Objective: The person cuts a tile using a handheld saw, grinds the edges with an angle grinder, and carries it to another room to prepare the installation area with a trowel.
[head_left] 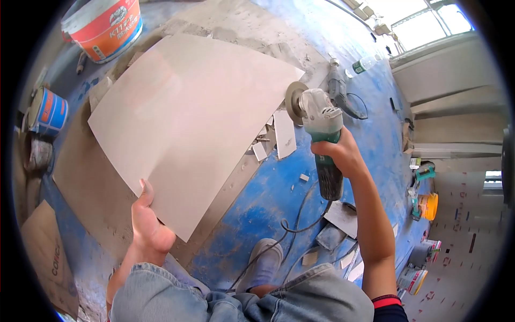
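Note:
My right hand (pixel 340 151) is wrapped round the body of an angle grinder (pixel 325 121), its cord trailing down to the floor. The grinder's disc (pixel 295 103) is at the right edge of a large pale tile (pixel 188 118), near its far right corner; whether it touches cannot be made out. With my left hand (pixel 150 222) I grip the tile's near left edge, thumb on top and the other fingers hidden below. The tile lies at an angle over a dusty board (pixel 80 172).
Tile offcuts (pixel 285 134) lie beside the tile. A power drill (pixel 338 88) and a plastic bottle (pixel 362 66) are on the blue floor (pixel 236 214) beyond the grinder. Buckets (pixel 110 29) stand at the upper left. Loose cord (pixel 292 228) loops near my shoe (pixel 261 263).

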`<state>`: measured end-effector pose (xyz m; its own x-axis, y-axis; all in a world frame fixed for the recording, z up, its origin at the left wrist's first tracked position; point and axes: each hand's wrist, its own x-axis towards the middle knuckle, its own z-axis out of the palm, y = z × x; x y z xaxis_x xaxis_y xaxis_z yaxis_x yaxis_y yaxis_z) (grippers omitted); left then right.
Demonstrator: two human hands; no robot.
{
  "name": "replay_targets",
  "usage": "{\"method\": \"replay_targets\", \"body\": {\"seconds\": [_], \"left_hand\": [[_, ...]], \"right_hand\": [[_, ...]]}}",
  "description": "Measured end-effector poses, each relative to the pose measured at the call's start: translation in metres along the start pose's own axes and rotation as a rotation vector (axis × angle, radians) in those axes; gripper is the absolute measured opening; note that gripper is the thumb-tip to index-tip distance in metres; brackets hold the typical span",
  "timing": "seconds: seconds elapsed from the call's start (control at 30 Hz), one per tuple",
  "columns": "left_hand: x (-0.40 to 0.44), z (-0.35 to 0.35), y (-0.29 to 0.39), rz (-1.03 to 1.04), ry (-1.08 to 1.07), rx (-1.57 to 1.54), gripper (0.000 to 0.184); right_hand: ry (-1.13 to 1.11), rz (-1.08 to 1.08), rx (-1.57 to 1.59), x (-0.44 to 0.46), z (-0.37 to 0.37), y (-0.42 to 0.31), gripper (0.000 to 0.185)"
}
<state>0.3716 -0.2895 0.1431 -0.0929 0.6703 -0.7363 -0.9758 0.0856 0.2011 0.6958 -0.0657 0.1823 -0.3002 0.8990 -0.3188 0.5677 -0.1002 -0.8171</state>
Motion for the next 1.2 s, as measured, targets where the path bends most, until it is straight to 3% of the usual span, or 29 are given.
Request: {"method": "replay_targets", "body": {"seconds": [0.43,0.83,0.9,1.0,1.07,1.2], "left_hand": [[0.001,-0.005,-0.001,-0.009,-0.062,-0.007,0.058],[0.004,-0.007,-0.003,0.027,-0.008,-0.005,0.055],[0.003,-0.005,-0.002,0.03,0.024,0.072,0.05],[-0.002,0.003,-0.003,0.059,0.049,0.083,0.048],[-0.003,0.006,-0.001,0.057,0.062,0.063,0.048],[-0.004,0.006,-0.002,0.036,0.057,0.045,0.049]], "right_hand": [[0.056,0.177,0.119,0.028,-0.017,-0.003,0.047],[0.03,0.032,-0.072,-0.01,0.003,-0.004,0.049],[-0.063,0.066,-0.011,-0.023,0.011,-0.013,0.048],[-0.099,0.085,-0.066,-0.044,0.029,-0.015,0.053],[-0.105,-0.027,-0.042,-0.063,0.039,-0.015,0.059],[-0.152,0.023,-0.189,-0.102,0.064,-0.03,0.067]]}}
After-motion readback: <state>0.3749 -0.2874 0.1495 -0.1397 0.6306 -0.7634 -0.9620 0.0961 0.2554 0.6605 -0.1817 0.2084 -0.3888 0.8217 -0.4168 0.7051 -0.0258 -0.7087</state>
